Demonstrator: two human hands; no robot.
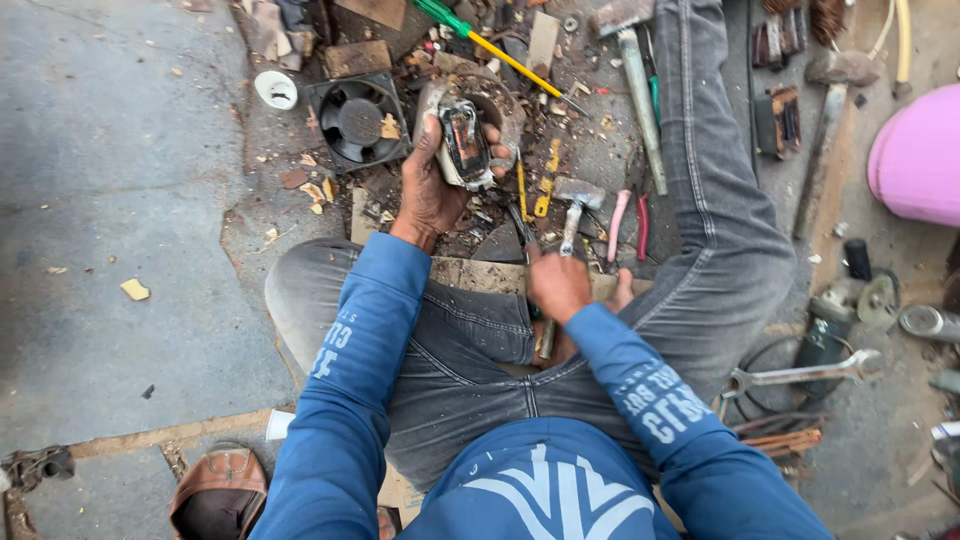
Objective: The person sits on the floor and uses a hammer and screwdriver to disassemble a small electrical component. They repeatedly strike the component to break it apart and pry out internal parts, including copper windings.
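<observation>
A: What is shown?
B: My left hand clamped round a rusty motor part, raised above the debris; my right hand closed on a small hammer.
A: Risk?
B: A glancing blow; fingers lie near.

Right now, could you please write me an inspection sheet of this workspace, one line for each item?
Surface: grey concrete floor, dirty with wood chips and rust-coloured debris.
Job's things: worn metal part with a dark core, held up; small hammer, head pointing away from the person.
Clutter: black square fan, green-handled screwdriver, large hammer, pliers with pink and red handles, spanner.
Grippers: left hand grips the part; right hand closed on the hammer handle.
Cables: dark loop of cable under the spanner.
Surroundings: pink rounded container, brown sandal.
</observation>
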